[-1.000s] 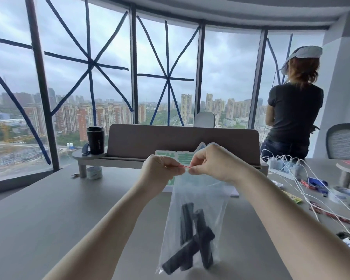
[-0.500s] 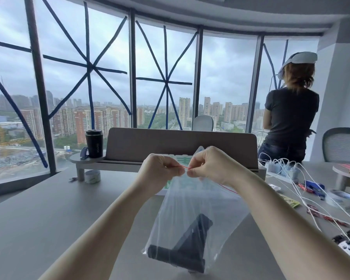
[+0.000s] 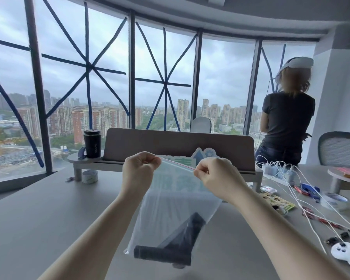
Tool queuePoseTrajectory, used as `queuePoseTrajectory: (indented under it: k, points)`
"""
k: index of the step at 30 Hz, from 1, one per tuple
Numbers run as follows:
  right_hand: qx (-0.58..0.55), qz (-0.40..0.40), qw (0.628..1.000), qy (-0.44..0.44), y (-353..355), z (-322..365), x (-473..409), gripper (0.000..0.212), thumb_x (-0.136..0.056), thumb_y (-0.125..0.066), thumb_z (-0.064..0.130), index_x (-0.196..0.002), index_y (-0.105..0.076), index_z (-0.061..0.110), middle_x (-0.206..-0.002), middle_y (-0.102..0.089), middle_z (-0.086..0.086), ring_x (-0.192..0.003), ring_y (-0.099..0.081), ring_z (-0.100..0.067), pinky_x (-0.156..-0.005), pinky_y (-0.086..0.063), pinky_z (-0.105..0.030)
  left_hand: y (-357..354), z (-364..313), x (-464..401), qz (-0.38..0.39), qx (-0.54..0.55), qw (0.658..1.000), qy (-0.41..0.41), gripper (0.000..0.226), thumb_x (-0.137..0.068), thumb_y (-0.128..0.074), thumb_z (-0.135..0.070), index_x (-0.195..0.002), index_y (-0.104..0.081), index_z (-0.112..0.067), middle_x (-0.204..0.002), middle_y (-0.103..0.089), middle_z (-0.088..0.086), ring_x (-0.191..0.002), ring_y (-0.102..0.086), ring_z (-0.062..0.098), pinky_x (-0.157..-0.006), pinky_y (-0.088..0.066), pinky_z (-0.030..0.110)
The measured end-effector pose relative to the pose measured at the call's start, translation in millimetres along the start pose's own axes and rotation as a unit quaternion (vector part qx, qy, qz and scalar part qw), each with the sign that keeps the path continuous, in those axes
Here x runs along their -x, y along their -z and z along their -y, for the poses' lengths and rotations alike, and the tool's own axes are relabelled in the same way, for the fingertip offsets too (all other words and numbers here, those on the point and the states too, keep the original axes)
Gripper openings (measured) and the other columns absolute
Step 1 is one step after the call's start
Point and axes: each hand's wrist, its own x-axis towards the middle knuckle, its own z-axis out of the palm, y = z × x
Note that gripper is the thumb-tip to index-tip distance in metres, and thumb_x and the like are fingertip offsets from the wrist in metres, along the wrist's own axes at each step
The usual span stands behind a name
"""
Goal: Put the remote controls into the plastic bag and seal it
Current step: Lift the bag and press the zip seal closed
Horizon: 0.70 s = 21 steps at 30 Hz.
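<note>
Plastic bag point(image 3: 170, 209): one, clear, held up above the desk point(image 3: 38, 215), hanging from its top edge. A thin red strip point(image 3: 178, 163) runs along that edge between the two hands.

Left hand point(image 3: 138, 170): fingers curled and pinched on the left end of the bag's top edge.

Right hand point(image 3: 214, 174): thumb and forefinger pinched on the top edge further right, apart from the left hand, the strip taut between them.

Remote controls point(image 3: 170, 247): black, inside the bag, resting at its bottom. At least two can be made out, one lying level along the bottom, one leaning diagonally above it; the exact count cannot be told through the plastic.

Other items on the desk:
- Grey riser shelf point(image 3: 178, 146): one, behind the bag, with a green-and-white card point(image 3: 182, 161) seen partly through the bag.
- Black cup point(image 3: 92, 143): one, upright on the riser's left end.
- Tape rolls: two, one under the riser's left end point(image 3: 90, 176), one at the right point(image 3: 334, 200).
- White cables point(image 3: 303, 190): several, tangled, running across the right side; count unclear.
- White controller point(image 3: 346, 253): one, at the right edge.

Second person point(image 3: 285, 122): one, standing at the window point(image 3: 85, 77), back turned, wearing a white headset.
</note>
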Motion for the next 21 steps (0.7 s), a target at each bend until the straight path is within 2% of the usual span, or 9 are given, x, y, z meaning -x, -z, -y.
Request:
queuePoseTrajectory:
  k: [3, 7, 12, 14, 18, 21]
  points:
    - [0.029, 0.011, 0.999, 0.020, -3, -7, 6, 0.018, -0.094, -0.056, 0.033, -0.085, -0.065, 0.021, -0.082, -0.059, 0.007, -0.082, -0.055, -0.020, -0.073, -0.044, -0.032, 7, 0, -4, -0.020, 0.016, 1.000, 0.007, 0.018, -0.078, -0.068, -0.007, -0.061, -0.068, -0.014, -0.048, -0.051, -0.005, -0.045, -0.038, 0.013, -0.048, -0.034, 0.025]
    - [0.060, 0.022, 0.997, 0.041, -4, -17, 10, 0.018, -0.096, -0.051, 0.033, -0.081, -0.057, 0.023, -0.085, -0.054, 0.009, -0.081, -0.054, -0.020, -0.075, -0.046, -0.035, 26, 2, -15, -0.044, 0.041, 0.998, 0.014, 0.021, -0.077, -0.066, -0.003, -0.060, -0.068, -0.015, -0.047, -0.057, -0.012, -0.047, -0.040, 0.012, -0.043, -0.035, 0.020]
    - [0.078, 0.010, 0.995, 0.063, -7, -10, 11, 0.019, -0.097, -0.048, 0.032, -0.080, -0.053, 0.024, -0.092, -0.059, 0.007, -0.084, -0.057, -0.022, -0.073, -0.044, -0.034, 43, 8, -23, -0.065, 0.054, 0.996, 0.036, 0.021, -0.074, -0.067, -0.004, -0.058, -0.066, -0.016, -0.049, -0.056, -0.007, -0.046, -0.039, 0.015, -0.042, -0.031, 0.020]
    - [0.084, -0.006, 0.994, 0.068, -6, -5, 11, 0.022, -0.097, -0.049, 0.033, -0.080, -0.055, 0.021, -0.090, -0.058, 0.006, -0.080, -0.054, -0.021, -0.070, -0.040, -0.033, 49, 11, -25, -0.067, 0.059, 0.995, 0.042, 0.021, -0.074, -0.066, -0.003, -0.057, -0.065, -0.016, -0.047, -0.056, -0.009, -0.045, -0.039, 0.013, -0.042, -0.031, 0.020]
    - [0.095, -0.044, 0.990, 0.090, -2, 10, 7, 0.026, -0.097, -0.051, 0.036, -0.075, -0.049, 0.022, -0.081, -0.049, 0.009, -0.070, -0.045, -0.019, -0.064, -0.034, -0.031, 62, 18, -33, -0.069, 0.082, 0.994, 0.035, 0.020, -0.076, -0.067, -0.005, -0.061, -0.063, -0.016, -0.053, -0.049, 0.000, -0.038, -0.038, 0.008, -0.041, -0.030, 0.019]
    - [0.086, -0.082, 0.986, 0.115, -12, 20, -13, 0.026, -0.095, -0.055, 0.036, -0.075, -0.053, 0.020, -0.080, -0.053, 0.008, -0.070, -0.046, -0.019, -0.062, -0.038, -0.032, 76, 35, -49, -0.062, 0.082, 0.994, 0.044, 0.019, -0.078, -0.068, -0.009, -0.063, -0.061, -0.018, -0.046, -0.050, -0.007, -0.037, -0.042, 0.006, -0.038, -0.033, 0.016]
